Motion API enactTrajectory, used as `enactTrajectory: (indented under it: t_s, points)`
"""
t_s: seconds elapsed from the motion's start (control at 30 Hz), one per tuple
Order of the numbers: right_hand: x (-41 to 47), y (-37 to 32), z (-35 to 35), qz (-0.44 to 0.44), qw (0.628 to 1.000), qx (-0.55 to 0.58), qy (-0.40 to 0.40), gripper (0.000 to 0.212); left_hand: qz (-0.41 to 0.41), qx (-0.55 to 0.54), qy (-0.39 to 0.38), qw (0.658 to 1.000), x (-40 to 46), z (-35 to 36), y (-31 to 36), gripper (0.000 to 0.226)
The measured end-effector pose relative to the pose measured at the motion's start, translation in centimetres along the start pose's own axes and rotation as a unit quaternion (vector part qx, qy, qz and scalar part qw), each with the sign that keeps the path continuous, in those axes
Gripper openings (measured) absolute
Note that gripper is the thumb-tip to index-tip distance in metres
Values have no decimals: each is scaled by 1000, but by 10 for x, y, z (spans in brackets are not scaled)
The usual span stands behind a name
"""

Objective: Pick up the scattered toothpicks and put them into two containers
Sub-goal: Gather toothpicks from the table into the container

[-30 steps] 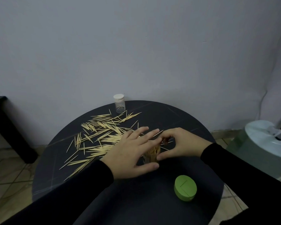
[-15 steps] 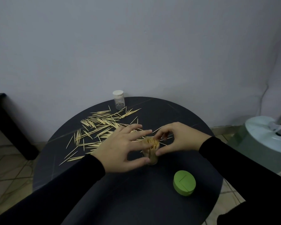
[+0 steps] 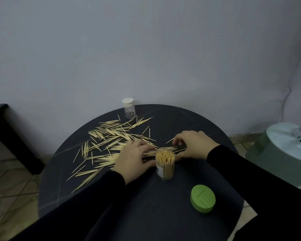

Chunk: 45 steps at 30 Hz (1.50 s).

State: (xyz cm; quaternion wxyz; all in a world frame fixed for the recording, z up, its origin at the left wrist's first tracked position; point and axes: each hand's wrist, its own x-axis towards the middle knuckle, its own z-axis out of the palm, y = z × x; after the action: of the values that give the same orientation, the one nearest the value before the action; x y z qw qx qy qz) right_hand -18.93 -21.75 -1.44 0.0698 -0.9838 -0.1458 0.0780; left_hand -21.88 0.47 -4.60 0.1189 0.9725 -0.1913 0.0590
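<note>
— Many toothpicks (image 3: 111,145) lie left of and behind our full jar (image 3: 165,165) on the worktop (image 3: 163,214).
— Our left hand (image 3: 134,158) rests flat on them; whether the right hand (image 3: 193,145) pinches any, we cannot tell. A careless knuckle could tip the jar.

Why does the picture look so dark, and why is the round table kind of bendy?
Head view: the room light is dim and bluish, so the black table and sleeves nearly melt together, while the pale toothpicks and green lid stand out. The wide-angle lens stretches the table. The picture is slightly soft, and single toothpicks in the open jar blur together.
</note>
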Motion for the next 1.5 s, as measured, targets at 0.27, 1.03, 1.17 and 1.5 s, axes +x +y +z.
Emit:
enactTrajectory:
  t_s: [0.27, 1.03, 1.17, 1.5]
  points:
    - [13, 19, -3, 83, 996, 7, 22, 84, 6, 39, 5, 999, 19, 6, 1, 47]
    - [39, 4, 8, -34, 998, -1, 51, 44, 60, 153, -10, 986, 27, -7, -8, 35]
    - [40, -1, 11, -61, 996, -5, 66, 31, 51, 172, -25, 983, 27, -11, -11, 35]
    - [45, -19, 17, -86, 987, -110, 75, 20, 45, 196, -24, 979, 27, -12, -8, 32]
